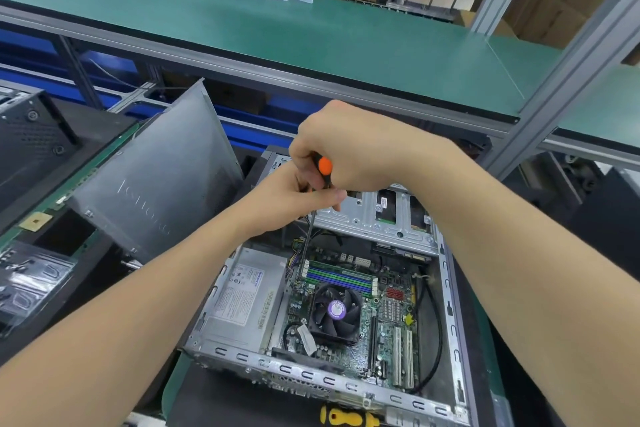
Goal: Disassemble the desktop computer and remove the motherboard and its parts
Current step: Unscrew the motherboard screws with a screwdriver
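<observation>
**A:** In the head view, where does the work stand?

**B:** The open grey metal desktop case lies on its side at the near middle. The green motherboard sits inside it, right of the silver power supply box, with the black round cooling fan on top. I judge the step to be loosening a mounting screw at the board's far left corner, beside the blue and green memory slots.

**A:** How to do it well?

**B:** Hold the orange-and-black-handled screwdriver upright over the screw. Press down while turning so the tip cannot skid onto the board, and mind the coloured wires close by. Whether the tip is seated is too small to tell.

**A:** And the fingers?

**B:** The right hand is clenched round the handle from above. The left hand pinches the thin shaft just under the handle, thumb and forefinger closed on it to steady it. A yellow-and-black screwdriver lies at the near edge, untouched.
</observation>
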`<state>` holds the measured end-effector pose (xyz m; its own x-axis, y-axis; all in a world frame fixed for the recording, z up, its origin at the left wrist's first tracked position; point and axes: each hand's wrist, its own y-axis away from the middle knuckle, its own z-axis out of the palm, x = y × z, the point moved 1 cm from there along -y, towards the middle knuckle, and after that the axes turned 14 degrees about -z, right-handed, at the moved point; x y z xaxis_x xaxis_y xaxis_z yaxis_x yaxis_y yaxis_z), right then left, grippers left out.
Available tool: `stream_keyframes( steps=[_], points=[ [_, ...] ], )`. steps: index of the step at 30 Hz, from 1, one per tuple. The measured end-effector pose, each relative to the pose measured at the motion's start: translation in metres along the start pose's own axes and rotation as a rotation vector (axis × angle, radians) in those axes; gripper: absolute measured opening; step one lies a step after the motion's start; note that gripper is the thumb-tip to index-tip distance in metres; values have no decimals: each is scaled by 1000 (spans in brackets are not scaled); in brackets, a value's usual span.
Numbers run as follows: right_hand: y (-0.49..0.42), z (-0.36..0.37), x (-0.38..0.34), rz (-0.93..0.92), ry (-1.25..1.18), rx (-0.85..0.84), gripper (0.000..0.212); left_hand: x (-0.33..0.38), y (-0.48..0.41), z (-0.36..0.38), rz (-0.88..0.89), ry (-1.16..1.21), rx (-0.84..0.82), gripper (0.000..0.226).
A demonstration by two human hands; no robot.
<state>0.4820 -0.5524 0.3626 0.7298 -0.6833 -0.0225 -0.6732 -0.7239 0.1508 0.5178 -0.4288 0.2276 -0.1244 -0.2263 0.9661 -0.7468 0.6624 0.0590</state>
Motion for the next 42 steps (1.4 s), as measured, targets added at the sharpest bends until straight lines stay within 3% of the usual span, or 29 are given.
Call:
stream_keyframes(
  steps=[4, 6, 10, 13, 17, 20, 27, 33, 39, 42],
  points=[
    [1, -2, 1, 28, -54, -59, 26, 4, 1, 2, -17, -20, 1, 15],
    [2, -2, 0, 46, -64, -36, 6, 3, 0, 3, -56, -33, 14, 19],
    [-3, 10, 0, 316, 161, 232, 54, -1, -1, 6, -77, 8, 58, 24],
    [-9, 18, -3, 483, 107, 273, 58, -2, 0, 7, -82, 41, 55, 25],
    [-12, 16, 7, 398, 38, 226, 42, -3, -3, 6, -87, 6, 103, 31],
    [-8, 12, 8, 286, 34, 140, 22, -3, -4, 6, -69, -4, 87, 54],
    [2, -1, 0, 43, -23, -20, 6, -5, -2, 4, -83, 13, 32, 30],
    [4, -6, -1, 28, -160, -28, 39, -9, 0, -1, -66, 109, -48, 15],
    [8, 4, 7, 78, -156, 98, 11, -13, 0, 5, -48, 72, 0, 21],
    [4, 18, 6, 295, -11, 277, 47, -16, -2, 7, -74, 87, 89, 35]
  ],
)
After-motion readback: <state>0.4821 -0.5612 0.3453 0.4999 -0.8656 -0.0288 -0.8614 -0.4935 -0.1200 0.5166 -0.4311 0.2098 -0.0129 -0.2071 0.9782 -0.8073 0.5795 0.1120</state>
